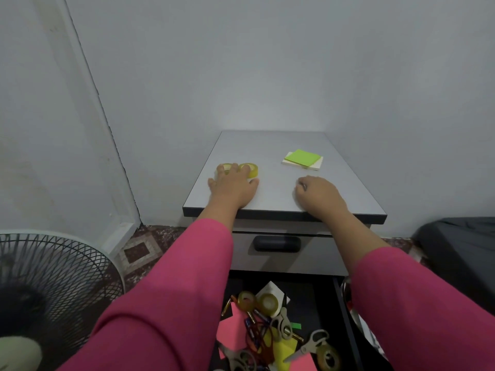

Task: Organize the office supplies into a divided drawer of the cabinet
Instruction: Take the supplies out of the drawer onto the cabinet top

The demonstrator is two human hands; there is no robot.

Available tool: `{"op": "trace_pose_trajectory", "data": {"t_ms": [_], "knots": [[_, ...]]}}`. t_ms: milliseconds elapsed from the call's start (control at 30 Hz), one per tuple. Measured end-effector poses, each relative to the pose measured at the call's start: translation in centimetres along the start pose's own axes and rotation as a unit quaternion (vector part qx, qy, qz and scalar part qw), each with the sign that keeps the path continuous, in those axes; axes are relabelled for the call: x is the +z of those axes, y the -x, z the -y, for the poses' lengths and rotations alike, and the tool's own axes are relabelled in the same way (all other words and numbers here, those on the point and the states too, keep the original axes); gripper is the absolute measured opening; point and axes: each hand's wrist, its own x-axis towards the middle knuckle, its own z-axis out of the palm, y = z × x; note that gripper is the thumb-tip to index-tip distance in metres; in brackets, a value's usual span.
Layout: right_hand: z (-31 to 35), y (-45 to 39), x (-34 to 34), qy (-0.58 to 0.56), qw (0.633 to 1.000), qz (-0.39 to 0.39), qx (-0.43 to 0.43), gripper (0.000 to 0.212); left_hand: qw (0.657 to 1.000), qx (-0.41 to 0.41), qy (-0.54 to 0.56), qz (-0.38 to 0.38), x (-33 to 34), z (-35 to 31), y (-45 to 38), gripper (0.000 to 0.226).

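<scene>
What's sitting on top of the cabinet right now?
On the cabinet top: two yellow tape rolls under the left hand's fingers, a green sticky-note pad on a white pad. The right hand curls over something small, mostly hidden.

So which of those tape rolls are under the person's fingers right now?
The two yellow tape rolls on the cabinet top, where the left hand rests its spread fingers on them. The other rolls lie untouched in the open drawer below.

The grey cabinet top (270,153) bears two tape rolls (249,170) and seemingly two stacked sticky-note pads (302,159).
</scene>
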Motion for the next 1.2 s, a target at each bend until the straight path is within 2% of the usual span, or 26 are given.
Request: {"op": "trace_pose_trajectory", "data": {"t_ms": [267,400,467,567,633,667,733,800,867,967,1033,1100,1200], "knots": [[0.0,0.2,0.1,-0.025,0.999,-0.018,0.015,0.032,0.999,0.019,0.001,-0.026,0.4,0.0,0.5,0.052],[0.2,1.4,0.1,-0.032,0.998,-0.039,0.040,0.035,0.993,0.082,0.019,-0.079,0.3,-0.2,2.0,0.049],[0.6,2.7,0.0,0.000,0.997,-0.083,0.008,0.038,0.989,0.107,0.026,-0.094,0.5,-0.4,3.2,0.049],[0.9,6.0,1.1,0.045,0.987,-0.142,-0.058,0.049,0.987,0.107,-0.022,-0.122,2.0,-0.5,6.5,0.049],[0.9,8.5,2.3,0.018,0.985,-0.162,-0.055,0.040,0.983,0.105,-0.034,-0.144,3.6,-0.4,9.0,0.052],[0.8,9.7,2.9,0.005,0.984,-0.169,-0.060,0.038,0.980,0.114,-0.032,-0.157,4.5,-0.4,10.1,0.055],[0.3,12.2,4.1,-0.015,0.982,-0.166,-0.085,0.046,0.975,0.139,-0.007,-0.174,6.5,-0.2,12.6,0.058],[-0.4,14.8,5.4,-0.031,0.983,-0.153,-0.101,0.048,0.973,0.156,0.016,-0.166,9.1,0.2,15.0,0.056],[-1.5,17.4,7.2,-0.030,0.990,-0.113,-0.082,0.042,0.980,0.161,0.016,-0.115,11.6,0.9,17.2,0.054],[-3.3,20.5,9.0,-0.048,0.993,0.097,0.050,0.033,0.989,0.143,0.004,0.046,14.5,2.0,18.9,0.053],[-4.2,21.8,9.3,-0.010,0.960,0.246,0.137,0.030,0.980,0.148,-0.026,0.131,15.6,2.7,19.3,0.055],[-4.7,22.5,9.5,0.051,0.914,0.365,0.166,0.031,0.969,0.158,-0.047,0.187,16.6,3.3,19.5,0.052],[-5.0,22.8,10.5,0.111,0.856,0.470,0.183,0.043,0.959,0.136,-0.072,0.238,17.7,4.5,19.8,0.048]]}}
